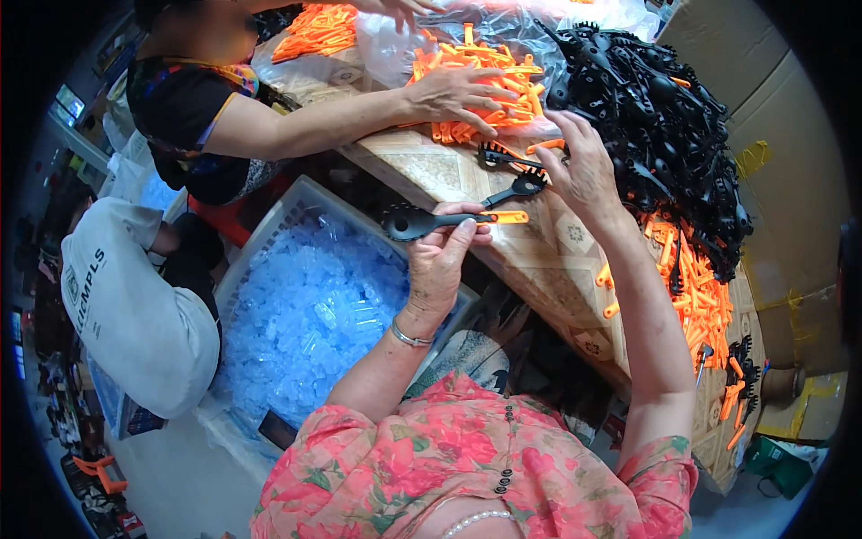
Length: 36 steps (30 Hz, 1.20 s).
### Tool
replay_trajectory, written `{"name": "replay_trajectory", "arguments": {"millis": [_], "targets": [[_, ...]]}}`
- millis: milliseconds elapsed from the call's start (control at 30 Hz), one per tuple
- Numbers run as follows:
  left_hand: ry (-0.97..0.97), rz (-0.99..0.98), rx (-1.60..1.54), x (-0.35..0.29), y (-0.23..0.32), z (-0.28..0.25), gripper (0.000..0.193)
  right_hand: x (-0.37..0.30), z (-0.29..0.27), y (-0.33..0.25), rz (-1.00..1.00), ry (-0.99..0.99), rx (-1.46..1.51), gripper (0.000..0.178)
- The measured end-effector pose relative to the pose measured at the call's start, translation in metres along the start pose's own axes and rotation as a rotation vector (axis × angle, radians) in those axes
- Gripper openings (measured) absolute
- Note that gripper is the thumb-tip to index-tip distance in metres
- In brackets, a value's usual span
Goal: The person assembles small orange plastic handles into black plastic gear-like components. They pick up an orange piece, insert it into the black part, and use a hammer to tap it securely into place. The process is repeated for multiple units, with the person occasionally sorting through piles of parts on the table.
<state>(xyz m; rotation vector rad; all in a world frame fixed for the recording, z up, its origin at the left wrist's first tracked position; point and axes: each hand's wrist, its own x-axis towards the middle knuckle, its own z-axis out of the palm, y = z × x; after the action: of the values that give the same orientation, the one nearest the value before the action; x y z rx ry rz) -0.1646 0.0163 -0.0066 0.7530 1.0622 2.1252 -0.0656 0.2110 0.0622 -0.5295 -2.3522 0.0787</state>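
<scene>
My left hand (437,259) is closed around a black pasta spoon (409,224) with an orange piece (510,217) at its handle end. The spoon lies level over the table's near edge, its toothed head to the left. My right hand (585,171) is held over the table with fingers and thumb apart. A loose orange handle (545,145) lies by its thumb; I cannot tell whether they touch. Two black toothed spoon heads, one nearer (528,185) and one farther (496,156), rest on the table between my hands and the heap of orange handles (467,76).
A large pile of black utensil heads (651,117) covers the table's right side, with more orange handles (700,296) beside it. Below left stands a crate (301,189) of clear bluish plastic pieces. A co-worker's hand (462,97) reaches over the orange heap. Cardboard (763,108) stands at right.
</scene>
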Motion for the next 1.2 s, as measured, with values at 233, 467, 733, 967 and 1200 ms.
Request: {"name": "replay_trajectory", "arguments": {"millis": [233,467,733,967,1200], "targets": [[0.084,-0.013,-0.04,0.008,-0.003,-0.032,0.017,0.048,0.054,0.024,-0.13,-0.09,-0.124,0.052],[0.115,-0.043,-0.062,0.004,-0.003,-0.035,0.017,0.043,0.061,0.021,0.123,-0.375,-0.097,0.06],[0.063,-0.064,-0.08,-0.001,-0.009,-0.017,0.018,-0.007,0.03,0.052,0.145,-0.359,-0.176,0.046],[0.004,-0.129,-0.069,-0.003,-0.016,0.003,0.018,-0.043,0.003,0.052,0.293,-0.315,-0.051,0.024],[0.043,-0.094,-0.027,0.023,-0.011,-0.002,0.018,-0.006,0.013,0.022,-0.015,-0.056,-0.052,0.036]]}}
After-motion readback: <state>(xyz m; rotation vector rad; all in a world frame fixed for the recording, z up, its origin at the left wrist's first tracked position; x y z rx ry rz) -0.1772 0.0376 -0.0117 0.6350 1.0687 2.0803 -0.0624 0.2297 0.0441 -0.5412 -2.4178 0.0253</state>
